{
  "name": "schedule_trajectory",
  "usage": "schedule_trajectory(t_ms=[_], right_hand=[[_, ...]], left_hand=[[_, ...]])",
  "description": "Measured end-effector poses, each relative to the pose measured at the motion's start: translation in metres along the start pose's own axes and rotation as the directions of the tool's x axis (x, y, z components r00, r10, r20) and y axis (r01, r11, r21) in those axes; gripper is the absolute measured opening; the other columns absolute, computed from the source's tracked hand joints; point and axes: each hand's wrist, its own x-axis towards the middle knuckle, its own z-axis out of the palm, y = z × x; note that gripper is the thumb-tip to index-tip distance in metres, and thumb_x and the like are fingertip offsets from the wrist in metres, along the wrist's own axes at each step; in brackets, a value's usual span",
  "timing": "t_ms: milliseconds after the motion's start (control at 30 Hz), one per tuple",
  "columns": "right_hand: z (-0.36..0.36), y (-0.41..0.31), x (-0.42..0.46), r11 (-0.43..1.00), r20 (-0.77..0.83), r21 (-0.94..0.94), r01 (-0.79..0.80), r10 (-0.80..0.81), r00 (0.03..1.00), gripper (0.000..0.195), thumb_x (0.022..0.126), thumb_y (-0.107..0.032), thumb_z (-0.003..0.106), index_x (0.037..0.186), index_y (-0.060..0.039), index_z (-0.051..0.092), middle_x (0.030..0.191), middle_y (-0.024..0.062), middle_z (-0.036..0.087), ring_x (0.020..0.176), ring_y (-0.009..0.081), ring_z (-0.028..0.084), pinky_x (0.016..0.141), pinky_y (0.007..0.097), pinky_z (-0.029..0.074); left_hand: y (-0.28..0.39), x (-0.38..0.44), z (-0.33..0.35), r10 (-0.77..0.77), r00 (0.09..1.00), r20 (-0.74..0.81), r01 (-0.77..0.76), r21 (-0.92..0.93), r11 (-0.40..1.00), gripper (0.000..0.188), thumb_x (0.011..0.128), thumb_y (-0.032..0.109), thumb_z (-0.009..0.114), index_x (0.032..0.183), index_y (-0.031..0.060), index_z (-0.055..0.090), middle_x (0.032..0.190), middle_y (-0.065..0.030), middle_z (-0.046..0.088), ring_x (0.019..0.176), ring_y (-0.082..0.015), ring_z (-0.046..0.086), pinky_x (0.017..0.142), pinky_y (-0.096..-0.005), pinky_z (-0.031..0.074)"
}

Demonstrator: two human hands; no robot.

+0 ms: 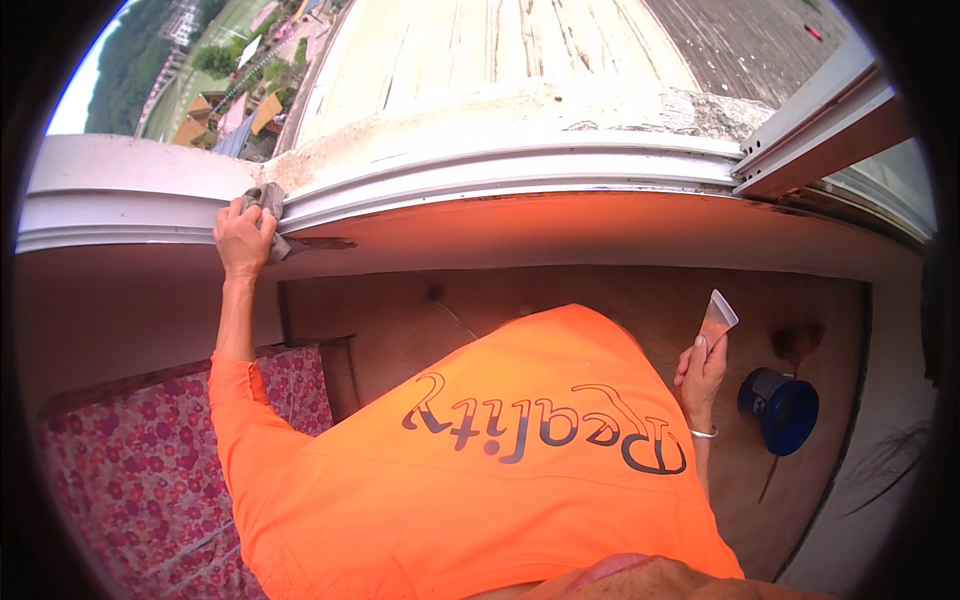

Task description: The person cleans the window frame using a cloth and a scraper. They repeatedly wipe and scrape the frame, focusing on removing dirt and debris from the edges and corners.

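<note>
My left hand [244, 236] presses a crumpled grey cloth [266, 201] onto the corner of a white sliding-window track [487, 172]. Part of the cloth hangs over the track's inner edge, and my fingers cover some of it. Lower down on the right, my right hand [702, 371] grips a scraper [718, 319] with a wide flat metal blade. The blade points up, away from the window track and touching nothing. Its handle is mostly hidden in my fist.
A blue bucket [780, 412] stands on the brown floor [810, 300] at right. Flowered fabric [150, 450] covers something at lower left. A window sash frame [825, 127] juts across the track's right end. Outside lie a weathered ledge [480, 60] and, far below, open ground.
</note>
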Motion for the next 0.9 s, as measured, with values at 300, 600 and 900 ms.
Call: schedule_trajectory(t_ms=[300, 600, 900], right_hand=[[0.07, -0.032, 0.024, 0.928, 0.242, 0.159, 0.338, -0.368, 0.898, 0.032, 0.094, -0.004, 0.057, 0.126, 0.0001, 0.052, 0.065, -0.0054, 0.048, 0.051, 0.0023, 0.042, 0.047, 0.0194, 0.035], [0.169, -0.174, 0.035, 0.791, 0.585, 0.612, 0.02, -0.469, 0.662, 0.04, 0.095, -0.009, 0.057, 0.134, -0.0014, 0.051, 0.062, -0.0054, 0.05, 0.049, 0.0014, 0.039, 0.046, 0.019, 0.032], [0.124, -0.123, 0.029, 0.761, 0.204, 0.546, 0.351, -0.527, 0.825, 0.019, 0.095, -0.01, 0.062, 0.109, 0.0023, 0.063, 0.068, -0.0014, 0.058, 0.052, 0.0035, 0.048, 0.046, 0.0202, 0.039]], left_hand=[[0.011, -0.017, -0.061, -0.071, 0.983, 0.167, 0.113, -0.87, -0.479, 0.032, 0.085, 0.021, 0.076, 0.103, -0.0013, 0.062, 0.108, -0.0099, 0.066, 0.097, -0.0188, 0.064, 0.086, -0.034, 0.053], [0.16, 0.059, -0.107, 0.583, 0.767, -0.269, 0.35, -0.585, -0.731, 0.024, 0.09, 0.021, 0.066, 0.104, 0.0018, 0.059, 0.108, -0.014, 0.063, 0.098, -0.0199, 0.059, 0.088, -0.0318, 0.045], [0.2, 0.087, -0.132, 0.825, 0.537, -0.176, 0.03, -0.973, -0.227, 0.021, 0.093, 0.014, 0.065, 0.103, -0.0043, 0.067, 0.098, -0.0029, 0.066, 0.087, -0.0094, 0.057, 0.08, -0.0283, 0.049]])
